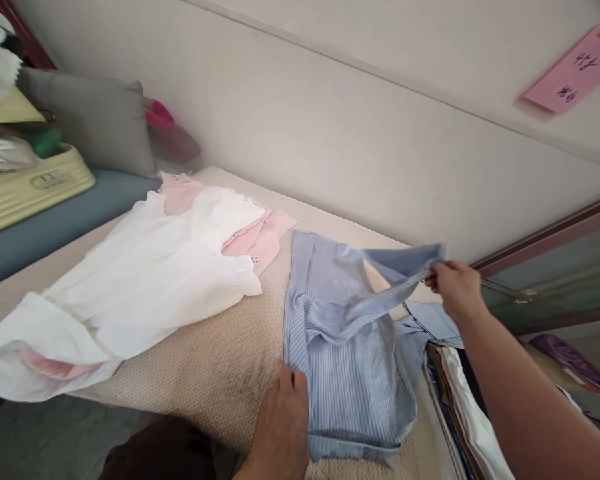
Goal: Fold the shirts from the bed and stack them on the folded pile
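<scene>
Striped blue shirt (345, 347), hem under left hand (280, 427)

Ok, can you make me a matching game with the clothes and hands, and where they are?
Things:
1 left hand
2 right hand
3 white top
4 pillow

Places:
A by the wall, far left
B pressing the blue shirt's near edge
C pinching a lifted blue sleeve
D spread over pink cloth

Pairs: 1-B, 2-C, 3-D, 4-A
</scene>
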A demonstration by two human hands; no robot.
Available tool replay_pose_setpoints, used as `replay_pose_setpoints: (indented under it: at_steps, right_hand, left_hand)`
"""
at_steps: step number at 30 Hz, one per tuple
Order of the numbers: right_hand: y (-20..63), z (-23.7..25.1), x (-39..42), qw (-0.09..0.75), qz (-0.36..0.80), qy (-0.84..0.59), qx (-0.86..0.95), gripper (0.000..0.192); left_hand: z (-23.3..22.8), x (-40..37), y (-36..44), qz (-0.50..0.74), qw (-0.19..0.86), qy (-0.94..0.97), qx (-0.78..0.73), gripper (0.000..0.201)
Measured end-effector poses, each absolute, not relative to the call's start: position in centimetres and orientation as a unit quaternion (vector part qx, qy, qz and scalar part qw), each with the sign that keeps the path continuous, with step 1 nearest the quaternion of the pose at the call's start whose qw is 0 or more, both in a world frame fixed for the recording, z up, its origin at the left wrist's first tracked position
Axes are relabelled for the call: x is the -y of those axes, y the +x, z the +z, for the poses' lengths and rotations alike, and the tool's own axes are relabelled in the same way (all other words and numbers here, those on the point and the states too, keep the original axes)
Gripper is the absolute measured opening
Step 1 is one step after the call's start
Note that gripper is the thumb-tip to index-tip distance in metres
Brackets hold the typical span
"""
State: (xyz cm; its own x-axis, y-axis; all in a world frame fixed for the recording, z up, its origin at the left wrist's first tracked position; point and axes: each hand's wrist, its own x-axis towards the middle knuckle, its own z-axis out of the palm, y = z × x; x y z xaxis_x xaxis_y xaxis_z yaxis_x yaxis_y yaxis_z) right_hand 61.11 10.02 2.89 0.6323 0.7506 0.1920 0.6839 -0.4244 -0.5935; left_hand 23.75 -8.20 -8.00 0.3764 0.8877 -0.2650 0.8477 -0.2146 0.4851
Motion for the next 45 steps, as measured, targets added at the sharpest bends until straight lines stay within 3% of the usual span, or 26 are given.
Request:
replay_pose_setpoints:
  at_steps: [2,6,12,14,17,20,22,25,30,36,45]
  right_hand:
    - [62.8,4.5,-10.0,0.429,0.073,-0.824,0.362,0.034]
    - [63.7,5.0,-9.9,0.517,0.095,-0.796,0.300,0.031]
    - [63.5,3.4,-10.6,0.549,0.190,-0.755,0.305,0.006]
    - [62.4,2.1,-9.9,0.520,0.225,-0.756,0.329,0.011]
    - [58.2,-0.7,-6.4,0.382,0.259,-0.760,0.457,0.015]
    - [51.4,-3.8,-0.4,0.239,0.239,-0.672,0.659,0.011]
    - [46.8,-5.6,3.7,0.190,0.206,-0.591,0.757,0.027]
    - [41.7,-7.4,7.6,0.173,0.148,-0.508,0.831,0.041]
    - [39.8,-8.4,7.8,0.180,0.071,-0.505,0.841,0.021]
    - [40.6,-7.7,7.9,0.197,0.039,-0.513,0.834,0.018]
    - [41.0,-8.6,8.8,0.095,-0.025,-0.536,0.838,0.018]
  left_hand:
    - [-8.3,8.2,23.8,0.046,0.286,0.776,-0.560,0.053]
    - [-8.1,7.9,23.9,0.031,0.289,0.772,-0.565,0.056]
    - [-6.2,7.0,22.3,0.050,0.303,0.771,-0.558,0.037]
    - [-5.7,6.4,21.3,0.073,0.349,0.757,-0.548,0.029]
    - [-5.0,5.4,19.9,0.112,0.395,0.722,-0.557,0.025]
    - [-4.6,5.0,19.2,0.071,0.344,0.714,-0.606,0.023]
    - [-4.6,5.2,19.0,0.014,0.296,0.727,-0.619,0.022]
    - [-5.0,5.9,19.2,-0.026,0.285,0.760,-0.583,0.018]
    - [-6.0,7.0,20.5,-0.052,0.284,0.764,-0.577,0.032]
    - [-6.0,7.7,21.7,-0.045,0.248,0.764,-0.594,0.039]
    - [-5.5,8.0,21.6,-0.003,0.260,0.779,-0.571,0.026]
